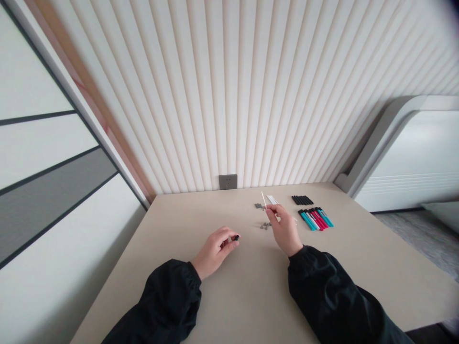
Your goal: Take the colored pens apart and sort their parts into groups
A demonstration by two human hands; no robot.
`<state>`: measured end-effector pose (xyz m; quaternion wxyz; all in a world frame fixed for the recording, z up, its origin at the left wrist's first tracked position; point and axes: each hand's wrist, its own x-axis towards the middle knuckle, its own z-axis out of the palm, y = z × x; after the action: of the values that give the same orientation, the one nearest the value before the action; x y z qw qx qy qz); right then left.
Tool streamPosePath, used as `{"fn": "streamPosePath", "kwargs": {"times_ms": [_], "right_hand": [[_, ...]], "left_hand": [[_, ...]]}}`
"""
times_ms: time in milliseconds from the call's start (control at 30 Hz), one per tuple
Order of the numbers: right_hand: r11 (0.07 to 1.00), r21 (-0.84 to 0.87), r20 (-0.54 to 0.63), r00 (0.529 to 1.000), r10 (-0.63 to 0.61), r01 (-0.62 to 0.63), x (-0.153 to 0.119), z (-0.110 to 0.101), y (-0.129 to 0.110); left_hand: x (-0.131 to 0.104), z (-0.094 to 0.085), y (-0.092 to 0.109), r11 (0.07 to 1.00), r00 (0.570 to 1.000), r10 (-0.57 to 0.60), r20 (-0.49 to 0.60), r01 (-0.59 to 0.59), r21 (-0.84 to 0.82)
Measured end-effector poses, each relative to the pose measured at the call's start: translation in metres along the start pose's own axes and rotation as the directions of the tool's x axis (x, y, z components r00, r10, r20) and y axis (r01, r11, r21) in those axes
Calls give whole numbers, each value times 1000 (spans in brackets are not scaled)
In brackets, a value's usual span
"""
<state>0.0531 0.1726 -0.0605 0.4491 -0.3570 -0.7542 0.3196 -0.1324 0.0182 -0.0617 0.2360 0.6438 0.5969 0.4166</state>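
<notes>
Between the thumb and fingers of my left hand [215, 251] is a small black piece [236, 238], its end pointing right. My right hand [284, 230] pinches a thin white stick [264, 200] that points up and slightly left. Small grey pieces [265, 225] lie just left of my right hand, and another grey group [258, 206] sits farther back. Behind my right fingers lie more white sticks [272, 199]. To the right are a row of black tubes [302, 200] and, nearer, a row of teal, white and red pens [316, 219].
The beige table [172, 220] runs back to a ribbed white wall [215, 95] with a dark socket [228, 181]. A white panelled cabinet [64, 248] stands at the left. On the right is a grey and white bed-like frame [412, 157].
</notes>
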Motion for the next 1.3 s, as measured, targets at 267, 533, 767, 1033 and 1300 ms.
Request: {"fn": "streamPosePath", "kwargs": {"times_ms": [267, 533, 767, 1033, 1300], "right_hand": [[825, 520, 279, 957, 80, -220, -30, 28, -30], [839, 495, 328, 943, 59, -224, -38, 32, -25], [915, 380, 321, 947, 9, -138, -41, 31, -25], [955, 298, 340, 934, -107, 1, -43, 29, -33], [955, 295, 292, 955, -57, -33, -43, 26, -32]], "left_hand": [[1, 0, 3, 1000, 1000, -10, 14, 10, 19], [0, 1, 4, 1000, 1000, 1, -6, -1, 22], [0, 2, 3, 1000, 1000, -4, 23, 4, 22], [0, 1, 4, 1000, 1000, 0, 22, 0, 11], [0, 1, 4, 1000, 999, -19, 30, 19, -2]]}}
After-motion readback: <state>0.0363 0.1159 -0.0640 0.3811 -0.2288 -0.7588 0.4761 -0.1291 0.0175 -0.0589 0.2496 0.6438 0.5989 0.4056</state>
